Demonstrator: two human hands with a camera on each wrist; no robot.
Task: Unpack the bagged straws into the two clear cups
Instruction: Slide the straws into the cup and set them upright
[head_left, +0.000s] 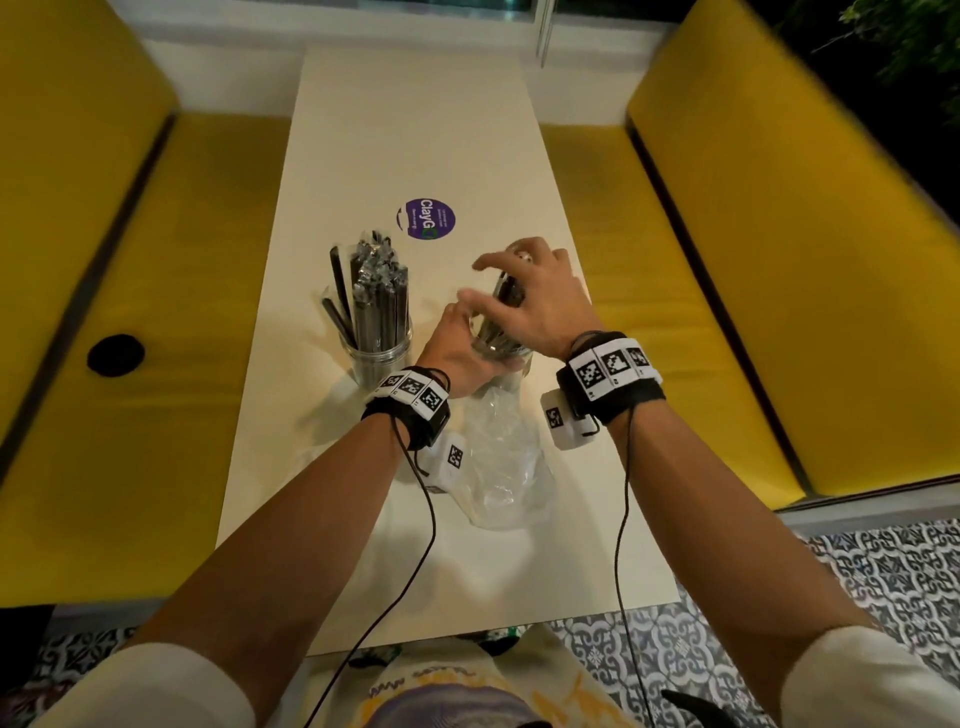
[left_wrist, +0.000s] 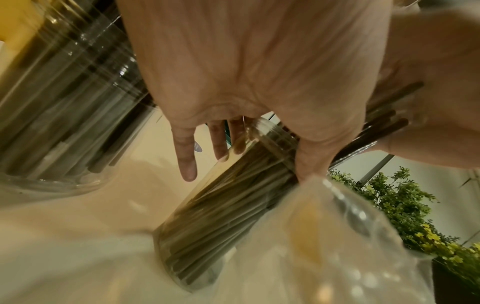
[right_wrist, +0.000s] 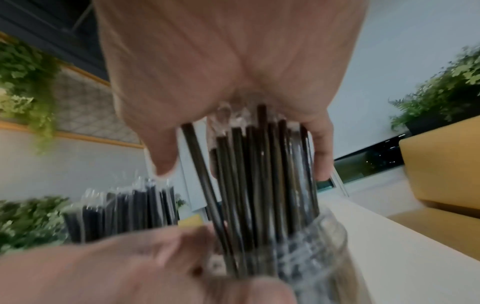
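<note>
Two clear cups stand on the cream table (head_left: 415, 119). The left cup (head_left: 376, 358) (left_wrist: 64, 102) is packed with black wrapped straws (head_left: 376, 291) (right_wrist: 124, 209). My left hand (head_left: 452, 348) (left_wrist: 246, 72) holds the right cup (head_left: 511, 361) (left_wrist: 221, 205) (right_wrist: 311, 257), thumb on its near side and fingers behind it. More black straws (head_left: 506, 296) (right_wrist: 259, 174) stand in that cup. My right hand (head_left: 540, 301) (right_wrist: 221, 51) is over their tops, palm against the ends and fingers spread loosely around the bundle. The crumpled clear bag (head_left: 504, 467) (left_wrist: 324, 246) lies just in front of the right cup.
A round purple sticker (head_left: 426, 218) is on the table beyond the cups. Yellow benches (head_left: 156, 312) (head_left: 753, 286) flank the table on both sides. A black round object (head_left: 115, 354) sits on the left bench. Green plants (left_wrist: 389, 205) stand to the right.
</note>
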